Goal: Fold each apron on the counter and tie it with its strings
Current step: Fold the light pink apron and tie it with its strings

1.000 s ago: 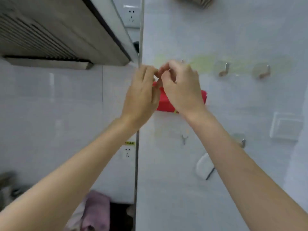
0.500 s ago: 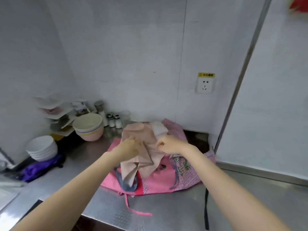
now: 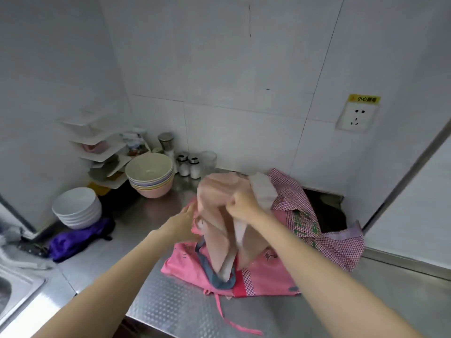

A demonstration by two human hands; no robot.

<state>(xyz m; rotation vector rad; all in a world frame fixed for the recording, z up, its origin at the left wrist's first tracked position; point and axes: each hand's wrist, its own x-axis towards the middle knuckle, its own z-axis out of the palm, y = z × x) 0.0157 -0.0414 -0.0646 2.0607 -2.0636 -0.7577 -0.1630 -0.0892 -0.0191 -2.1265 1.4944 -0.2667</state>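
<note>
A pale peach apron (image 3: 219, 203) is lifted off a pile of aprons on the steel counter (image 3: 175, 306). My right hand (image 3: 241, 206) grips its top in a fist, so the cloth hangs down in folds. My left hand (image 3: 185, 219) reaches to the apron's left edge; whether its fingers hold the cloth is hidden. Beneath lies a bright pink apron (image 3: 263, 276) with a grey-blue strap, its pink string (image 3: 227, 318) trailing toward the counter's front edge. A red-checked apron (image 3: 317, 230) lies to the right of the pile.
Stacked bowls (image 3: 150, 175) and white bowls (image 3: 76, 207) stand at the back left, with shakers (image 3: 188, 164) and a corner rack (image 3: 102, 152). A purple cloth (image 3: 78, 240) lies by the sink (image 3: 14, 289). A wall socket (image 3: 357, 115) is at the right.
A second ago both hands were at a red bundle on a wall hook. The view then dropped to the counter, and my right hand has since lifted the peach apron higher off the pile.
</note>
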